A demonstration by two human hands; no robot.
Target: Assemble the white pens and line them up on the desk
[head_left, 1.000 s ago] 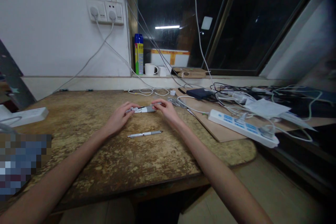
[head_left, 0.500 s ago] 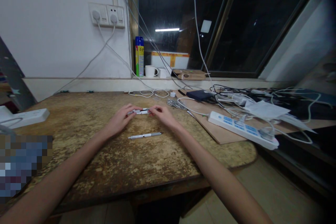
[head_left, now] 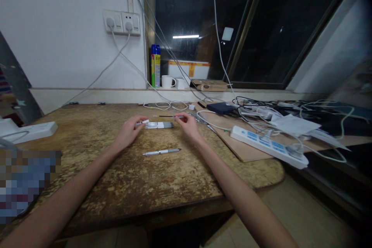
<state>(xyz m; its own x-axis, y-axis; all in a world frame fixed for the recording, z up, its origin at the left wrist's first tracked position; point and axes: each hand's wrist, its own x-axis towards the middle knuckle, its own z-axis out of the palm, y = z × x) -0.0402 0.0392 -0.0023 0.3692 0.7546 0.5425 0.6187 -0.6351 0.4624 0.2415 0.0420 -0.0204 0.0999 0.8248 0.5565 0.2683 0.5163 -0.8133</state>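
Observation:
My left hand [head_left: 133,128] is closed in a pinch around a short white pen barrel [head_left: 142,123]. In my right hand [head_left: 186,124], the fingertips grip a grey pen front piece, and a thin dark refill [head_left: 166,116] sticks out of it to the left. Barrel and refill are apart. Between and just below the hands lies a row of white-and-grey pens [head_left: 159,125], side by side on the worn wooden table [head_left: 122,178]. Nearer to me, a single white-and-grey pen [head_left: 161,152] lies by itself, its tip to the right.
On the right, a white power strip [head_left: 269,146] rests on a brown board [head_left: 232,145] beside tangled cables, papers and a dark box [head_left: 222,107]. Another white power strip [head_left: 37,133] is at left. A mug [head_left: 167,81] and a spray can [head_left: 155,66] stand on the sill.
My hands have moved apart. The pen held between them is now in two pieces, with the refill exposed at my right hand. The row of pens below shows more clearly.

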